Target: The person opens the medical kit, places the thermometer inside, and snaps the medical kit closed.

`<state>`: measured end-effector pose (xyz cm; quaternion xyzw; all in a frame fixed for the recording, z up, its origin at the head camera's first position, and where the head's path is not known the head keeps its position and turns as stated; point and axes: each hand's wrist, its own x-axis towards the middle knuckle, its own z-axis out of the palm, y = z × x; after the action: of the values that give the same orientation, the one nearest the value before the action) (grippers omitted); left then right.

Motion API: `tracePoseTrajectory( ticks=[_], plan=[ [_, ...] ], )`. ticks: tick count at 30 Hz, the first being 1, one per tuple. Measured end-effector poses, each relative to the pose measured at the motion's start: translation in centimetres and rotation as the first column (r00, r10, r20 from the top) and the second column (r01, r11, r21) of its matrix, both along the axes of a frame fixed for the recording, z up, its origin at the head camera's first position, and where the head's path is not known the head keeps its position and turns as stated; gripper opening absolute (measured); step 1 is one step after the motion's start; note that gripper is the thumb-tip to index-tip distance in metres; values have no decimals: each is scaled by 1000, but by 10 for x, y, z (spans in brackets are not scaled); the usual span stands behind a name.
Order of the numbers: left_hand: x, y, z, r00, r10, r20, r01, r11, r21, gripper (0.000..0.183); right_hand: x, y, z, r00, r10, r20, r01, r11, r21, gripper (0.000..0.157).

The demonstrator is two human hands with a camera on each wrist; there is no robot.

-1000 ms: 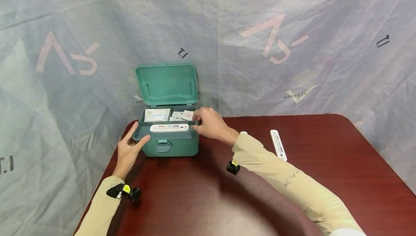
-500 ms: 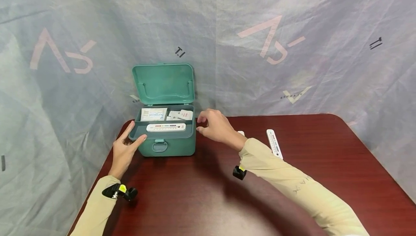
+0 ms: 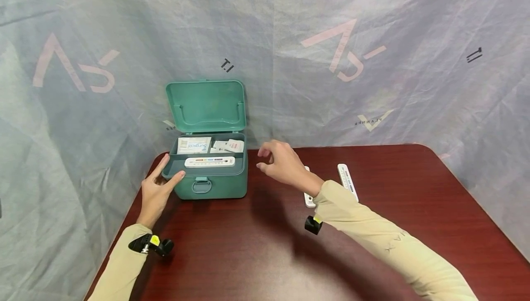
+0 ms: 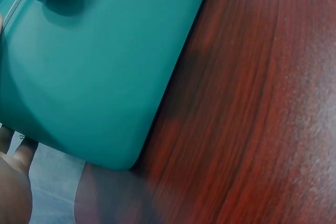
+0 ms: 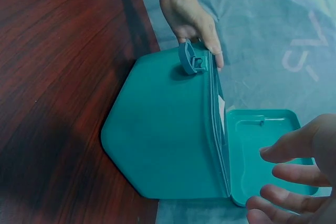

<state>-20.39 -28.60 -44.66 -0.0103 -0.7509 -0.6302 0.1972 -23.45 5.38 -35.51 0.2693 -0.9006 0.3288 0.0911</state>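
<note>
Probably midway: thermometer (image 3: 210,162) in box (image 3: 223,187), two others (image 3: 347,180) left on bench (image 3: 232,250); spread left hand (image 3: 155,195) on box, loose, empty right hand (image 3: 283,162).

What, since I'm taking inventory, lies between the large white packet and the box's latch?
A white thermometer lies in the front compartment; the divider and front rim also fall between. The head view shows this.

Curtained booth: printed grey cloth (image 3: 273,57), nine through twelve to three o'clock; dark-red wood-grain counter (image 3: 248,259) toward six.
</note>
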Motion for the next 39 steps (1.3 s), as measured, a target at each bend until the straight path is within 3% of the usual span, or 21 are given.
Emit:
tracePoseTrajectory(
  ticks=[13, 39],
  plan=[
    [1, 0, 1, 1000, 6, -3, -6, 1000, -6, 70, 3, 16, -10, 1000, -7, 19, 8, 1000, -30, 13],
    [-1, 0, -3, 1000, -2, -16, 3, 999, 52, 69, 10, 52, -36, 988, -146, 49, 149, 987, -65, 16]
  ],
)
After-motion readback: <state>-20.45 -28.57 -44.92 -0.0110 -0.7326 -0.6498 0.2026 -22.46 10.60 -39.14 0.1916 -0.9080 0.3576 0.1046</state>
